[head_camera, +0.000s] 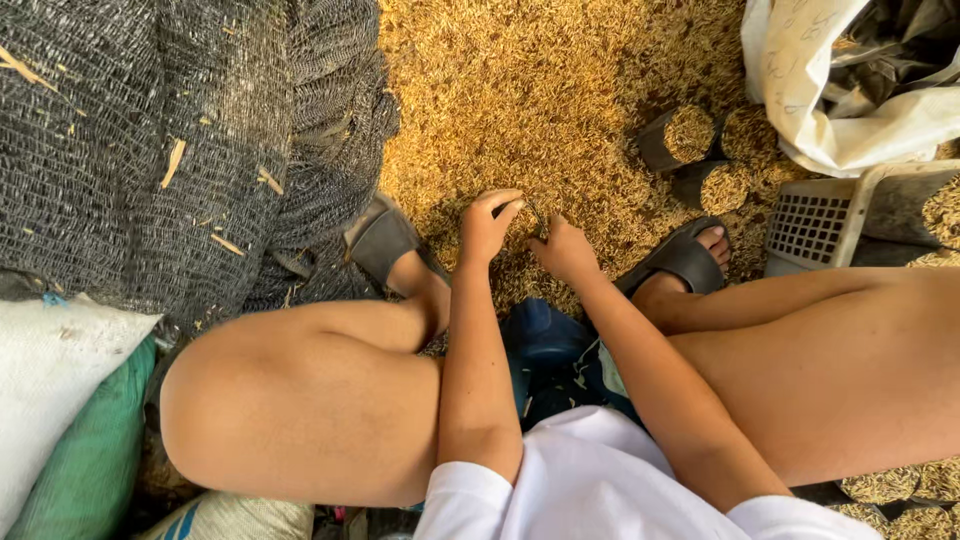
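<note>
Floor blanketed in golden husk | small black bag pinched between left hand and right hand, low over husk | filled bags stood right | netting heaped left

We look down between bare knees at our left hand and right hand, both curled around a small dark bag held low over a spread of golden rice husk. Three filled dark bags stand together in the husk beyond our right sandal. A black net is heaped at left, a white sack and a plastic crate lie at right
</note>
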